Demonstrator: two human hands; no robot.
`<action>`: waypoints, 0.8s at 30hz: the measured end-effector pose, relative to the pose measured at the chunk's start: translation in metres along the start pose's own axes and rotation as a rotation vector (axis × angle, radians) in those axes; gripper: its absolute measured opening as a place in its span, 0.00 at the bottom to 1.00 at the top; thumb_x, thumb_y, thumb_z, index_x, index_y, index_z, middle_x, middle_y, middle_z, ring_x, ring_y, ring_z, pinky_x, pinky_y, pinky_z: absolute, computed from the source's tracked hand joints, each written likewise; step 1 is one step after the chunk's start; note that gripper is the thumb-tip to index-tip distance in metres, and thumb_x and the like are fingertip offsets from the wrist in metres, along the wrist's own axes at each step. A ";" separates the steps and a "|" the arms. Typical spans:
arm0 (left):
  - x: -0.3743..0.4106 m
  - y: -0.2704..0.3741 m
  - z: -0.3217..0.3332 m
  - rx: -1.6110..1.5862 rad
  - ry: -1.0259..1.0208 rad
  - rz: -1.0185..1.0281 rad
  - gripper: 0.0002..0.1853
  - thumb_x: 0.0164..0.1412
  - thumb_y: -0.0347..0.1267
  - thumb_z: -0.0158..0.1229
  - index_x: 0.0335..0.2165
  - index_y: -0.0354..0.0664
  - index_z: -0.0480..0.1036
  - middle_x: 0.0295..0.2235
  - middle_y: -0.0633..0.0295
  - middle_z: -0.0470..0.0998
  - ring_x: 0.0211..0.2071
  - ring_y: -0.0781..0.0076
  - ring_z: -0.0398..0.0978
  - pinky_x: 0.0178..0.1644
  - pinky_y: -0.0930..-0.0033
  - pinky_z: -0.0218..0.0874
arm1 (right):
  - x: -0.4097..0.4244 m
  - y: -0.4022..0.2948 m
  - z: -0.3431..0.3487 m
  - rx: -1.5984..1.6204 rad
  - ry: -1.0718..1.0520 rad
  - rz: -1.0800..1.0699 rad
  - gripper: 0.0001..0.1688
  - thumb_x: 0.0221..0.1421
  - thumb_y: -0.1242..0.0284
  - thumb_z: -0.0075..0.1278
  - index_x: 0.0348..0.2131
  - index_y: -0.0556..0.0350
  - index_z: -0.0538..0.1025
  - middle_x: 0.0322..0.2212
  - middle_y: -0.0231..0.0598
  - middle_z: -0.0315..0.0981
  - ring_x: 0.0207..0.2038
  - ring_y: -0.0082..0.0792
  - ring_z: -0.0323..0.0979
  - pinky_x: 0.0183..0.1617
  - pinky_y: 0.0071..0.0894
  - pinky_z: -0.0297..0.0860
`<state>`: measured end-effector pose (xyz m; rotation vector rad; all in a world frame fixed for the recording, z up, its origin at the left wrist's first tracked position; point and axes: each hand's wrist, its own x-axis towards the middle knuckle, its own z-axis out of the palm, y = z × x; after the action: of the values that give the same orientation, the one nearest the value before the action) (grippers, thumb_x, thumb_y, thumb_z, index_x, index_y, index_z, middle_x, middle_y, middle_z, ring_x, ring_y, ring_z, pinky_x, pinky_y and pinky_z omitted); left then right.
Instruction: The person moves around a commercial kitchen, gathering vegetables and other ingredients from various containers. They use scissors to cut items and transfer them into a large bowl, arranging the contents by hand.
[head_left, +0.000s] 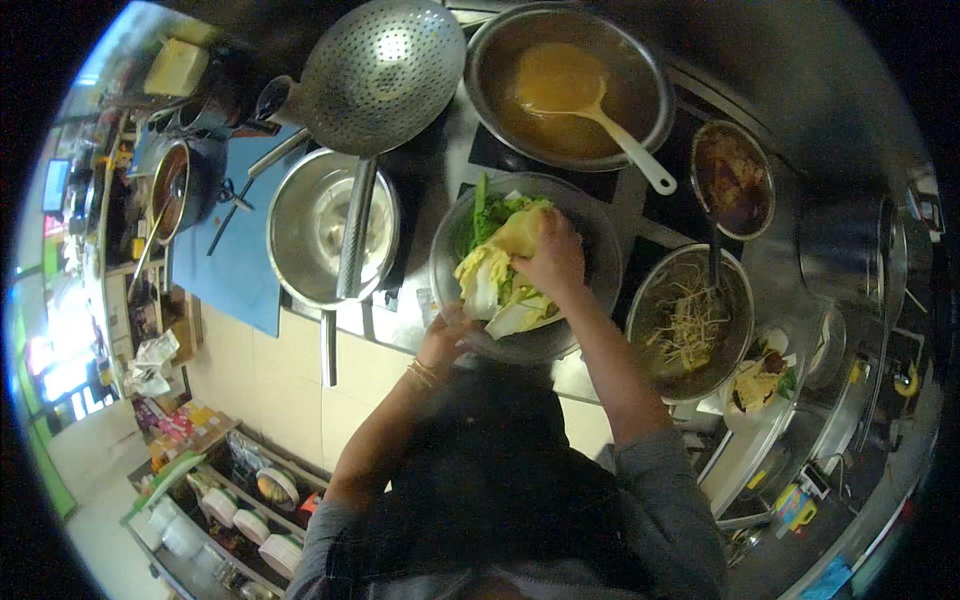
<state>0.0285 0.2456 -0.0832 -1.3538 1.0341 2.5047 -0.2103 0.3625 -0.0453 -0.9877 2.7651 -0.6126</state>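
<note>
A clear bowl (600, 300) sits in front of me with leafy greens inside. My left hand (444, 339) grips its near left rim. Inside the bowl, the fingers of my right hand (556, 255) close on pale yellow-green cabbage leaves (480, 281); the leaves partly hide the fingertips. Darker green leafy vegetables (491, 214) lie along the bowl's far left side. Just beyond it stands a wide metal pan (487, 112) of brown broth, with a pale ladle (630, 146) resting in it.
A perforated strainer (382, 82) lies left of the broth, its handle over a steel pot (281, 247). To my right are a pan of bean sprouts (690, 322), a pan of dark red sauce (731, 180) and a plate of food (757, 382). A blue board (240, 277) lies left.
</note>
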 end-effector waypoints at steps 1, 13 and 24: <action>-0.008 0.005 -0.007 -0.127 -0.016 0.003 0.23 0.55 0.25 0.50 0.52 0.42 0.63 0.45 0.56 0.70 0.44 0.62 0.70 0.47 0.55 0.64 | 0.006 -0.002 -0.002 0.054 -0.143 0.067 0.39 0.42 0.60 0.58 0.51 0.57 0.62 0.46 0.53 0.63 0.46 0.50 0.66 0.49 0.46 0.64; 0.001 0.016 -0.052 1.805 0.339 0.573 0.23 0.50 0.35 0.52 0.47 0.49 0.68 0.50 0.60 0.64 0.46 0.57 0.64 0.47 0.58 0.59 | 0.006 -0.005 -0.089 0.488 -0.091 0.218 0.22 0.59 0.62 0.44 0.46 0.60 0.70 0.31 0.51 0.74 0.32 0.43 0.74 0.36 0.37 0.69; -0.040 0.049 0.000 1.319 0.311 0.638 0.11 0.51 0.29 0.49 0.34 0.42 0.73 0.31 0.52 0.73 0.32 0.57 0.73 0.34 0.60 0.67 | 0.159 0.038 -0.153 -0.112 -0.143 0.013 0.21 0.61 0.67 0.38 0.50 0.57 0.67 0.47 0.49 0.67 0.50 0.45 0.65 0.52 0.40 0.62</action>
<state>0.0326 0.2164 -0.0272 -0.9634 2.7347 1.0955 -0.3951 0.3385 0.0778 -0.9923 2.7018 -0.3732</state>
